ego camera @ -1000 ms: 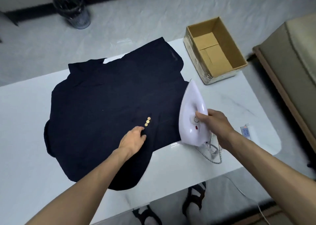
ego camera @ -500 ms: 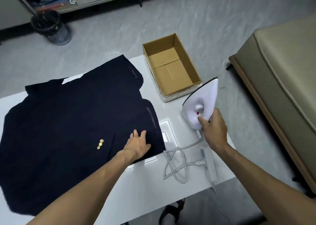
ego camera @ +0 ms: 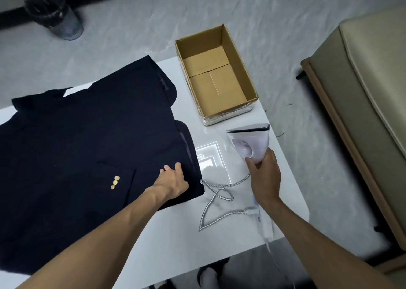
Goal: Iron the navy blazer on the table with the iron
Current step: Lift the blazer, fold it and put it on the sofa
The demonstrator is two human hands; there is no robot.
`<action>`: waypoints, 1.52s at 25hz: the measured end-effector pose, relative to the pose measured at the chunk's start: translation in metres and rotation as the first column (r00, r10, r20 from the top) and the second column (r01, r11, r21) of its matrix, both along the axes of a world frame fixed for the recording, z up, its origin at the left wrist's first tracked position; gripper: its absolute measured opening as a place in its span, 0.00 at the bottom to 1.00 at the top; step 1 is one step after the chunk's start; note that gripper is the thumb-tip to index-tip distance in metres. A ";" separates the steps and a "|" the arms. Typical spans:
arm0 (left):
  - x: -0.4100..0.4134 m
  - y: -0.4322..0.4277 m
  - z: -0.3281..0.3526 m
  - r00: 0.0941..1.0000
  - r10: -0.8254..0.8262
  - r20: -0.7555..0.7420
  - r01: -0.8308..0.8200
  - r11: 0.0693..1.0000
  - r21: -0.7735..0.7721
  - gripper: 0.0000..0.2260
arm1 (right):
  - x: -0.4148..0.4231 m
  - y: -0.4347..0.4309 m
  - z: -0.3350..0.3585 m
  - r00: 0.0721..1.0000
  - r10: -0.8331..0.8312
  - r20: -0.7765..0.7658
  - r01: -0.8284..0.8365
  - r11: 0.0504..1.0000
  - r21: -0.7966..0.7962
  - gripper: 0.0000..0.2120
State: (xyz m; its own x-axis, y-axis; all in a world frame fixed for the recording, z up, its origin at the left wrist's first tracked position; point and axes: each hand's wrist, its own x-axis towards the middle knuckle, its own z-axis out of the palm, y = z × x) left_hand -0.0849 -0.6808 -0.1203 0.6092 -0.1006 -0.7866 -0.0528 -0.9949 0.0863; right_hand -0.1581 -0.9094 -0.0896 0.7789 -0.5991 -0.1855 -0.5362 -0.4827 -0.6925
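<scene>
blazer: we see the navy blazer [ego camera: 87, 146] spread flat on the white table [ego camera: 175, 244], covering its left part. The collar end lies far, the hem near.
buttons: three gold buttons [ego camera: 115, 182] in a short row sit just left of our left forearm.
left hand: our left hand [ego camera: 173, 182] lies palm down on the blazer near its right edge, fingers straight and a little spread, gripping nothing.
right hand: our right hand [ego camera: 264, 174] is wrapped round the near end of the iron [ego camera: 252, 143], fingers curled on its body.
iron: white, off the blazer, over the right part of the table. It is tipped up with the dark soleplate facing far. We can't tell whether its heel touches the table.
cord: the braided cord [ego camera: 216, 197] loops on the table between the blazer's edge and our right arm. It ends in a white plug at the power strip [ego camera: 265, 225] by the near right edge.
box: the open cardboard box [ego camera: 239, 64] sits on the far right corner of the table, just beyond the iron and apart from it.
floor: a dark bin [ego camera: 55, 16] stands far left, and a beige padded seat [ego camera: 362, 113] stands right of the table.
</scene>
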 end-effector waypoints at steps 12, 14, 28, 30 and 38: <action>-0.010 0.025 0.006 0.997 0.072 -0.027 -0.075 0.987 -0.142 0.27 | -0.008 0.061 0.028 0.836 -0.474 -0.275 0.543 0.786 0.296 0.24; -0.012 0.042 0.016 0.964 0.260 -0.049 -0.263 0.923 -0.280 0.24 | -0.013 0.088 0.042 0.889 -0.412 -0.198 0.454 0.850 0.269 0.18; -0.031 0.415 0.046 0.379 0.878 0.292 -0.752 0.476 -0.457 0.16 | 0.081 0.405 0.047 0.170 0.957 -0.235 -0.976 0.131 -0.172 0.15; -0.020 0.478 0.032 0.362 0.848 0.388 -0.731 0.516 -0.447 0.20 | 0.096 0.471 0.024 0.128 0.956 -0.264 -0.983 0.086 -0.165 0.15; 0.099 0.623 -0.007 0.571 0.821 0.013 -0.699 0.494 -0.517 0.29 | 0.097 0.593 -0.049 0.073 0.890 -0.449 -0.992 0.017 -0.127 0.20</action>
State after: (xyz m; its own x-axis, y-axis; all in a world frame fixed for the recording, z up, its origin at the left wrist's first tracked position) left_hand 0.0138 -0.0581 -0.1270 0.7571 0.2256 -0.6131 0.6279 -0.5106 0.5874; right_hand -0.0615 -0.3166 -0.1391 0.6706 0.5989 -0.4377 0.5129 -0.8006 -0.3097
